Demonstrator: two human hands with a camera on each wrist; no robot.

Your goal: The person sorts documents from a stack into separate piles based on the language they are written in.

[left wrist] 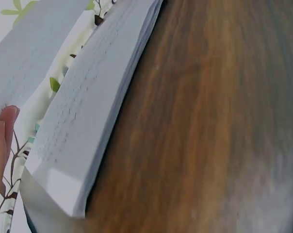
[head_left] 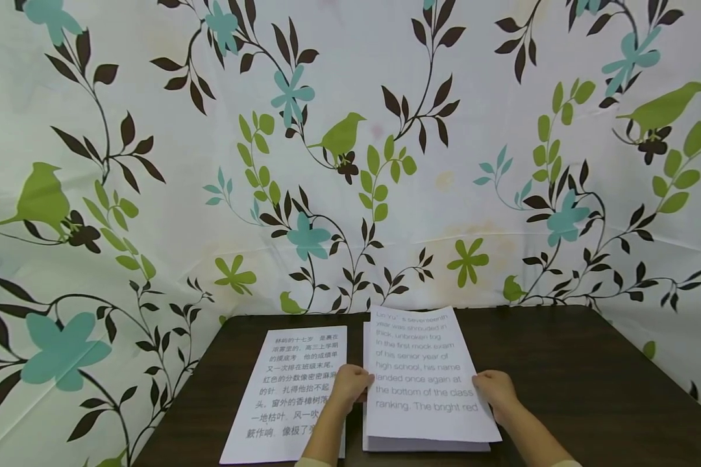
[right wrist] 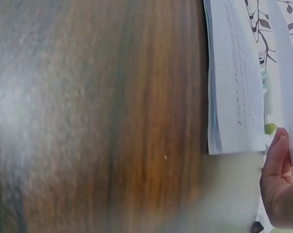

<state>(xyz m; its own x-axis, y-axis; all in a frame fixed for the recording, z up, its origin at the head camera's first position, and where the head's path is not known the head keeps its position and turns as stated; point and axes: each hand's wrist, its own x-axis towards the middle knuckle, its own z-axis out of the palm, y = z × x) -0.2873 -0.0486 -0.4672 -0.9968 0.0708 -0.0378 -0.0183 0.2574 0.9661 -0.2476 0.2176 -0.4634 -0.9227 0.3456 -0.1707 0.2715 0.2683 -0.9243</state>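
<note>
One white sheet [head_left: 423, 383], grey-lettered in English, above paper stack [right wrist: 236, 92]; left fingers [head_left: 357, 379], right fingers [head_left: 489, 381] pinching its sides.

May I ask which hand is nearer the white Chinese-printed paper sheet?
The left hand is, by the right edge of the Chinese-printed sheet; the right hand is farther right.

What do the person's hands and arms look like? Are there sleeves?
The left hand and right hand are bare and ungloved. The forearms are slim and bare too. Yes, there are sleeves: just pale, cream-looking ends peek in at the bottom of the head view.
</note>
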